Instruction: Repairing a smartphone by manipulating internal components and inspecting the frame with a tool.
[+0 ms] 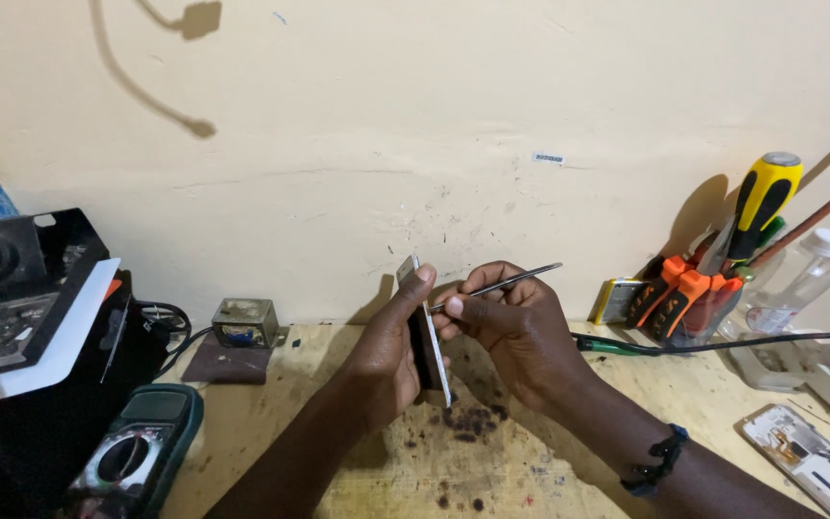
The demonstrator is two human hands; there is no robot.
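Shiny metal tweezers (506, 282), a glossy phone panel (427, 332), rough wooden bench (492, 471) (stained, scorched).

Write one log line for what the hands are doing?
left hand: holds phone on edge | right hand: holds tweezers at phone | workbench

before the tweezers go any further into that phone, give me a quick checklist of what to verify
1. Left hand grips the phone firmly, held on edge above the bench: ok.
2. Right hand pinches the tweezers, tips at the phone's edge: ok.
3. What the tips actually touch: cannot tell, hidden by the fingers.
4. Green-handled tool's cable lies close behind the right wrist, could snag: not ok.
5. Wooden bench under the hands free of loose parts to catch drops: ok, only dark stains.
6. Multimeter sits apart from the left forearm: ok.
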